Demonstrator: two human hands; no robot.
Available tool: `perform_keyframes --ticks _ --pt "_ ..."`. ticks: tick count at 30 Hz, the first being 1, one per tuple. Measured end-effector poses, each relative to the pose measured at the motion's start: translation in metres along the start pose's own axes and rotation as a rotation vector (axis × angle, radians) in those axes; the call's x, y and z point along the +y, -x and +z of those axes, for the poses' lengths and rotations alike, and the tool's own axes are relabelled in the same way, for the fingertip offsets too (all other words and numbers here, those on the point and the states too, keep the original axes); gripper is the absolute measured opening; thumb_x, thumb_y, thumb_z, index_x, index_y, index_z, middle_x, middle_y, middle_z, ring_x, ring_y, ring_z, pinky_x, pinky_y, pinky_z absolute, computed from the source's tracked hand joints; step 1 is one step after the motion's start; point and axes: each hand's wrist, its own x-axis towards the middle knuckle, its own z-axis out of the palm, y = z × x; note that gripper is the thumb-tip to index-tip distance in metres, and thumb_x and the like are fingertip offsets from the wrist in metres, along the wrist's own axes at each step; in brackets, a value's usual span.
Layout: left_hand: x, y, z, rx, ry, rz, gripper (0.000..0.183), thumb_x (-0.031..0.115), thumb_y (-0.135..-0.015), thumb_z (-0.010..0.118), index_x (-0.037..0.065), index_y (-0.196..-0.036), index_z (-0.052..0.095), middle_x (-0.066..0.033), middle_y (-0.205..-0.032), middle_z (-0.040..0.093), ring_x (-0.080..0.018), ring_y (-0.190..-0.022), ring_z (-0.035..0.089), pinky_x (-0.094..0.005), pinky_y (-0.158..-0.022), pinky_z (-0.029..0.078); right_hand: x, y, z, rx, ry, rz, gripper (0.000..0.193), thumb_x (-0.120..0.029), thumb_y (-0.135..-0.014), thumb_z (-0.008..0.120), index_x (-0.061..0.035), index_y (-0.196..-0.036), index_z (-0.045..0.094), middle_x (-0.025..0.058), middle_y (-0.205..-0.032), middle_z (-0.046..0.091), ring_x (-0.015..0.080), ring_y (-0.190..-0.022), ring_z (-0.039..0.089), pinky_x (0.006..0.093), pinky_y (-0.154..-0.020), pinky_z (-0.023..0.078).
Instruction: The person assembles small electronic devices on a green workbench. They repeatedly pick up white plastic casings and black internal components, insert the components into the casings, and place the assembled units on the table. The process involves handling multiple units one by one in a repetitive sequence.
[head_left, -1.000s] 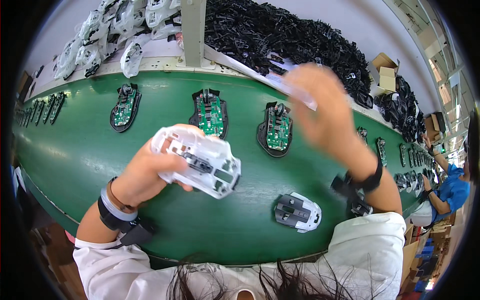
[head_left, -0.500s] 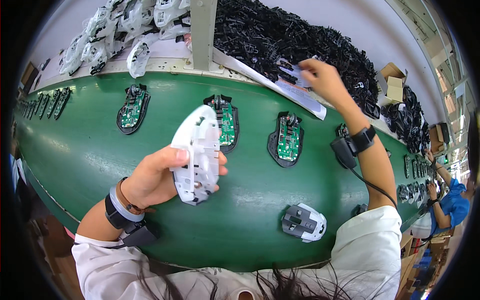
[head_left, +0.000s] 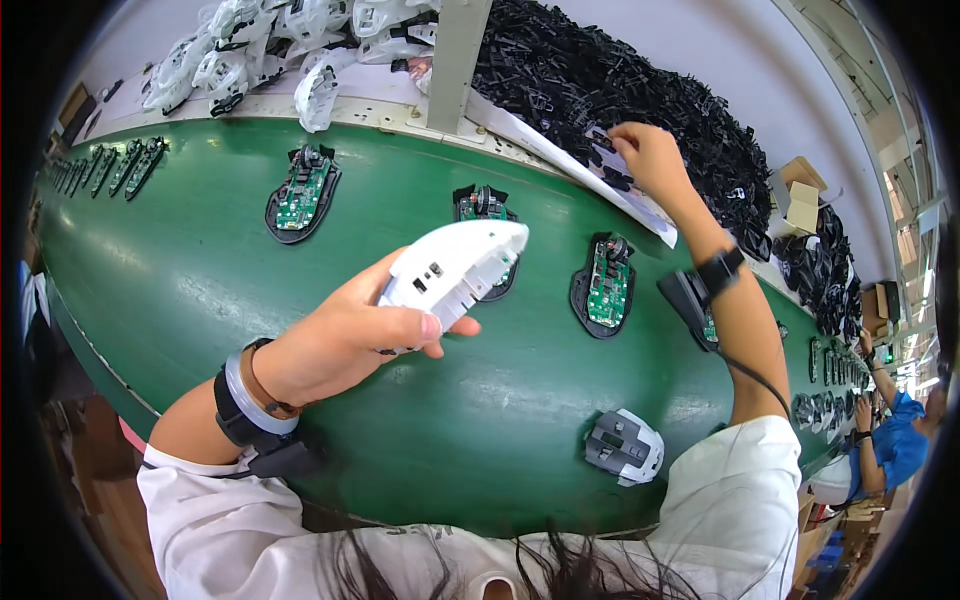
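Observation:
My left hand [head_left: 365, 325] is closed around a white mouse shell [head_left: 455, 262], its side with small black buttons facing up. The shell is held above the green belt [head_left: 450, 430], partly in front of a black mouse base with a green circuit board [head_left: 487, 205]. My right hand [head_left: 655, 165] reaches over the edge of a heap of small black plastic parts [head_left: 590, 85], fingers pinched together at a white sheet [head_left: 600, 180] with a few loose parts on it. What sits between those fingertips is too small to make out.
Similar mouse bases lie left [head_left: 303, 195] and right [head_left: 607, 285]. A grey-and-white shell [head_left: 625, 447] rests near my right sleeve. White shells [head_left: 240, 70] are piled at back left, beside a metal post [head_left: 460, 65]. An open carton [head_left: 797, 200] and a co-worker [head_left: 895, 430] are at right.
My left hand has turned the white shell from its hollow inside to its outer side. The fingers of my right hand have come together at the black parts. The whole view has shifted somewhat.

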Motion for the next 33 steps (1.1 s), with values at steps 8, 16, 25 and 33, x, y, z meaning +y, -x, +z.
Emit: perform_keyframes --ticks 8,16,25,33 --pt "0.000 0.001 0.003 0.146 -0.814 0.413 0.072 0.009 -0.068 0.076 -0.001 -0.130 0.041 -0.0120 -0.118 0.055 -0.0180 -0.109 0.054 -0.0309 -0.096 0.042 0.027 -0.041 0.021 -0.100 0.360 -0.058 0.029 -0.011 -0.076 0.057 -0.0019 -0.102 0.066 0.0235 -0.098 0.065 0.0373 -0.095 0.062 0.0440 -0.086 0.048" --pt "-0.001 0.001 -0.012 0.261 -0.896 0.473 0.059 0.008 -0.068 0.076 0.001 -0.120 0.049 -0.0120 -0.115 0.056 -0.0205 -0.103 0.058 -0.0313 -0.092 0.045 -0.086 0.054 -0.030 -0.096 -0.617 0.173 0.019 0.001 -0.084 0.055 0.0027 -0.102 0.055 0.0051 -0.089 0.054 0.0158 -0.089 0.063 0.0268 -0.076 0.051" --pt "-0.001 0.000 -0.004 0.302 -0.903 0.619 0.053 0.012 -0.068 0.079 0.001 -0.114 0.055 -0.0108 -0.107 0.061 -0.0203 -0.096 0.062 -0.0306 -0.086 0.049 -0.181 0.130 -0.019 -0.196 -0.762 -0.374 0.014 -0.003 -0.075 0.072 -0.0030 -0.085 0.061 0.0037 -0.089 0.057 0.0144 -0.084 0.054 0.0279 -0.076 0.043" --pt "-0.011 -0.005 -0.020 0.284 -1.002 0.908 0.042 0.005 -0.067 0.080 0.002 -0.104 0.059 -0.0144 -0.103 0.065 -0.0239 -0.094 0.065 -0.0314 -0.080 0.053 -0.187 0.148 -0.010 -0.200 -0.961 -0.313 0.018 -0.003 -0.073 0.075 -0.0034 -0.088 0.065 0.0054 -0.095 0.054 0.0141 -0.088 0.051 0.0271 -0.074 0.041"
